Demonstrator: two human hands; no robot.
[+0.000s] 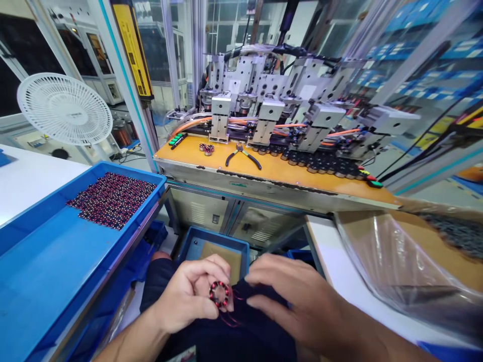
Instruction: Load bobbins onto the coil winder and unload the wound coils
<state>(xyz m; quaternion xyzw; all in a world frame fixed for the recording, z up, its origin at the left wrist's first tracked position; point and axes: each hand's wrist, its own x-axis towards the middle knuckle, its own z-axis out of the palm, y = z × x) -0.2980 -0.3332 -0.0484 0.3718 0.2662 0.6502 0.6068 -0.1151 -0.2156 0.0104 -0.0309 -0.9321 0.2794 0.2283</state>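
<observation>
A small black ring wound with red wire (219, 294) is held upright between the thumb and fingers of my left hand (194, 291), above the lap. Thin red wire ends trail from the ring's right side. Just to the right is my right hand (287, 289), its thumb and fingers apart, close to the wire ends, with nothing visible between them. Many similar red and black rings (116, 198) fill the far part of a blue tray (45, 281) on the left.
Ahead, an orange bench (181, 158) carries pliers (243, 156), three wound rings (207, 149), many dark cylindrical parts (324, 163) and a metal machine (267, 110). A white fan (66, 108) stands left. A plastic-lined box (388, 251) is right. A blue bin (241, 246) lies below.
</observation>
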